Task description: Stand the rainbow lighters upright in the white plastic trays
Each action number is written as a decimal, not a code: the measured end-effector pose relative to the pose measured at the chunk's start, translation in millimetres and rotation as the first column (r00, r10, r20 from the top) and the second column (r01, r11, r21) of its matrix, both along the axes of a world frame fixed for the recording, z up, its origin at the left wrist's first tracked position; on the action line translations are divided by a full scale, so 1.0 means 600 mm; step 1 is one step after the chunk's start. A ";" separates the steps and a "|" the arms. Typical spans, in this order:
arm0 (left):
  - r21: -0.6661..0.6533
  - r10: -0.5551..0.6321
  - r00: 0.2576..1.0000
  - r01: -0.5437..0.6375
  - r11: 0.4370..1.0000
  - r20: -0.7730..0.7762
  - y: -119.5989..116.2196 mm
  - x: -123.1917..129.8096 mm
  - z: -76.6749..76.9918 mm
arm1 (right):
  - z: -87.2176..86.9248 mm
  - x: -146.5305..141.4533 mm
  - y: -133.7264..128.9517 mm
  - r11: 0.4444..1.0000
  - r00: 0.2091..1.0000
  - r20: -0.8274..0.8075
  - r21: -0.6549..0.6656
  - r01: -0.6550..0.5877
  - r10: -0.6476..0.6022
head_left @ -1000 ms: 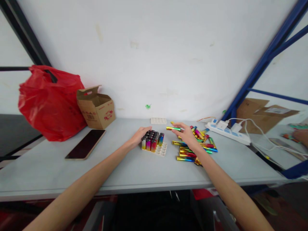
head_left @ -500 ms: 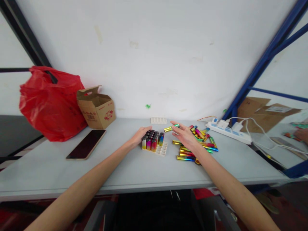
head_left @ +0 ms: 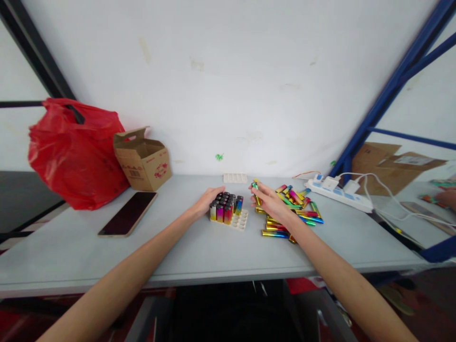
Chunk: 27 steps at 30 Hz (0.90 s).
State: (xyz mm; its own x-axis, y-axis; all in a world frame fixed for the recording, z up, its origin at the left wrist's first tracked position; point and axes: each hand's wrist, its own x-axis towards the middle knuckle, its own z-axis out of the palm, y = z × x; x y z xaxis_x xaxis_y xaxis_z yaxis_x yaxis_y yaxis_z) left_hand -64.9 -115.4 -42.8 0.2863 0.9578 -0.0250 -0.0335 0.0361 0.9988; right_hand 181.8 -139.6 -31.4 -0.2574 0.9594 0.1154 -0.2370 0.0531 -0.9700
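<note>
A cream-coloured tray (head_left: 239,221) with rows of round holes stands mid-table. Several upright lighters (head_left: 223,213) with black tops and shiny coloured bodies fill its left part, and a blue-and-gold one (head_left: 239,203) stands at the back right of the group. My left hand (head_left: 205,201) is curved round the tray's left and far side, against the lighters; its fingertips are partly hidden. Right of the tray, my right hand (head_left: 269,199) pinches a green-and-gold lighter (head_left: 255,192), held roughly upright above the table. Beneath and beyond that hand lies a loose pile of metallic lighters (head_left: 277,228).
A second pale tray (head_left: 235,178) lies by the wall. Leftward are a phone (head_left: 128,213), an open cardboard box (head_left: 144,161) and a red plastic bag (head_left: 76,156). A power strip (head_left: 338,194) with cables sits right. Another person's hand (head_left: 447,197) shows at the far right edge.
The lighter in my right hand has turned from lying nearly level to roughly upright, and the fingers have closed more around it. My left hand and the tray have stayed put.
</note>
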 end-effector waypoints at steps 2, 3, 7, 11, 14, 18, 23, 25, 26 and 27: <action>-0.005 0.007 1.000 -0.007 1.000 0.008 -0.001 0.001 0.002 | -0.001 -0.003 -0.004 0.999 0.998 0.037 -0.013 -0.049 0.049; -0.004 0.013 1.000 -0.013 1.000 0.009 -0.001 0.002 0.002 | -0.002 -0.005 -0.005 0.998 0.996 0.063 -0.013 -0.056 0.057; -0.002 0.023 1.000 -0.023 1.000 0.000 -0.002 0.003 0.003 | 0.000 -0.011 -0.006 0.999 0.981 0.195 -0.042 -0.008 0.016; 0.009 0.032 0.999 -0.031 0.999 -0.017 -0.001 0.002 0.001 | 0.004 -0.011 -0.006 0.995 0.958 0.277 -0.052 0.090 -0.072; 0.017 0.028 1.000 -0.027 0.999 -0.012 0.000 0.000 -0.001 | 0.004 -0.009 -0.007 0.983 0.944 0.278 -0.007 0.185 -0.176; 0.011 0.042 0.999 -0.041 0.999 -0.015 0.003 -0.001 -0.004 | 0.001 -0.009 -0.007 0.976 0.934 0.285 0.020 0.219 -0.215; 0.031 0.030 0.999 -0.029 0.999 -0.038 0.007 -0.001 -0.008 | 0.002 -0.013 -0.006 0.988 0.960 0.235 0.016 0.153 -0.153; 0.034 0.018 0.999 -0.017 0.999 -0.033 0.008 -0.001 -0.008 | 0.002 -0.014 -0.007 0.992 0.973 0.202 0.083 0.097 -0.112; 0.031 0.012 0.999 -0.011 0.999 -0.031 0.008 -0.001 -0.008 | 0.002 -0.013 -0.008 0.989 0.974 0.205 0.130 0.071 -0.097; 0.029 0.007 1.000 -0.007 1.000 -0.028 0.008 0.000 -0.007 | 0.003 -0.013 -0.009 0.982 0.969 0.231 0.183 0.049 -0.091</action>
State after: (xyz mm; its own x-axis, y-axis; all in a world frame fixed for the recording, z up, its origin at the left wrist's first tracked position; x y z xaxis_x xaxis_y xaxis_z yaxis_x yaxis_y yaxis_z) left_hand -65.1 -110.8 -47.1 0.2792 0.9602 -0.0049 -0.0058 0.0068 1.0000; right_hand 174.3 -145.2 -29.9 -0.2304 0.9463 0.2266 0.0089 0.2350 -0.9720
